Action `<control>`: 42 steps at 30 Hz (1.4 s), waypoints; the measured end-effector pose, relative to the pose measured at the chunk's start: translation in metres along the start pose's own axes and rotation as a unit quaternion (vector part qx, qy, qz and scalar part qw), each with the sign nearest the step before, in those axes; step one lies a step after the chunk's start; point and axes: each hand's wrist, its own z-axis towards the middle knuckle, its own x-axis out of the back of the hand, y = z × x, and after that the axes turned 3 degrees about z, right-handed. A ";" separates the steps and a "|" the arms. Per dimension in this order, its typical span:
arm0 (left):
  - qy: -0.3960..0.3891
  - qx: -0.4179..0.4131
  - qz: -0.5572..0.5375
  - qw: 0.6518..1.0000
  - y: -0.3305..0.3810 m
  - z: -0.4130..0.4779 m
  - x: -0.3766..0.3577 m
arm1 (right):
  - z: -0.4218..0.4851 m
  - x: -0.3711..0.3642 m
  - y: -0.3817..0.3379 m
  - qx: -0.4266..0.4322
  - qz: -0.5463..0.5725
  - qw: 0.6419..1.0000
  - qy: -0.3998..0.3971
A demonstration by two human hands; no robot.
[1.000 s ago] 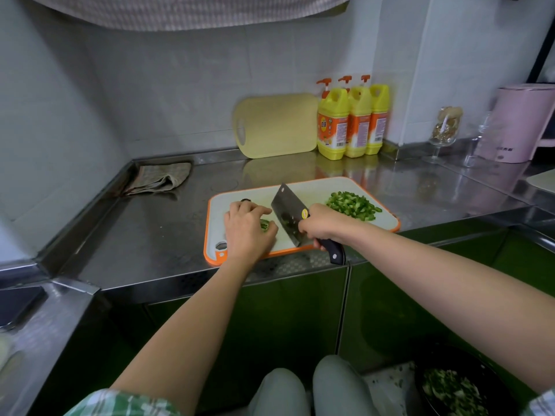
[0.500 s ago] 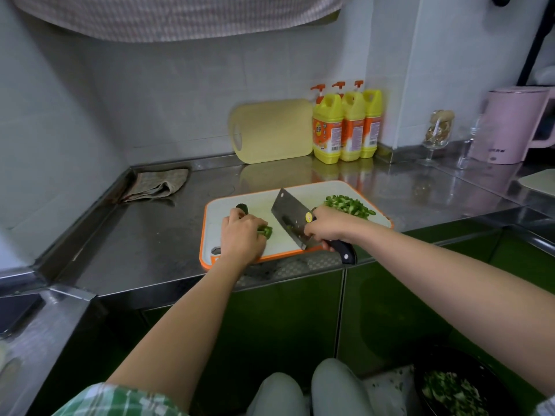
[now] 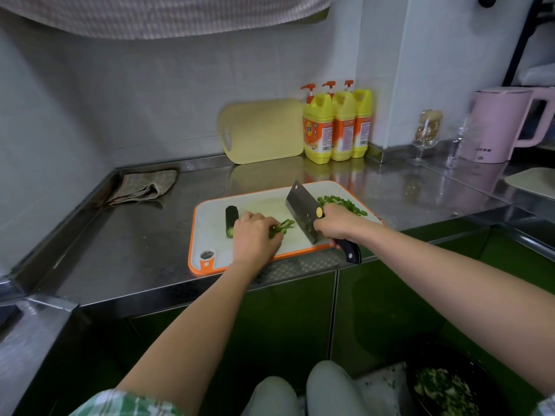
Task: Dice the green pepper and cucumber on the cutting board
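A white cutting board (image 3: pixel 210 229) with an orange rim lies at the counter's front edge. A short dark cucumber piece (image 3: pixel 231 220) lies on its left part. My left hand (image 3: pixel 255 238) is just right of it, fingers curled down on green pepper strips (image 3: pixel 282 227). My right hand (image 3: pixel 335 225) grips a cleaver (image 3: pixel 301 210) by its black handle, blade tilted with its tip on the board right of the strips. A pile of diced green pepper (image 3: pixel 341 203) sits at the board's far right, partly behind my right hand.
Steel counter (image 3: pixel 135 244) with a folded cloth (image 3: pixel 144 186) back left. A yellow board (image 3: pixel 261 130) leans on the wall beside three yellow soap bottles (image 3: pixel 336 124). A glass (image 3: pixel 426 133) and pink kettle (image 3: pixel 501 124) stand right. A dark bowl (image 3: pixel 444 382) of chopped greens sits below.
My left hand slid right off the cucumber piece, which now shows fully, and holds the pepper strips. The cleaver lifted slightly and shifted right.
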 end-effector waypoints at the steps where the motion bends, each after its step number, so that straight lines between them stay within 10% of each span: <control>1: 0.001 0.006 -0.013 1.000 -0.001 0.000 0.000 | 0.001 0.001 0.000 -0.001 0.002 1.000 -0.003; 42: 0.009 0.001 -0.116 0.993 0.004 0.004 -0.003 | -0.017 0.000 -0.039 0.067 -0.115 0.990 0.033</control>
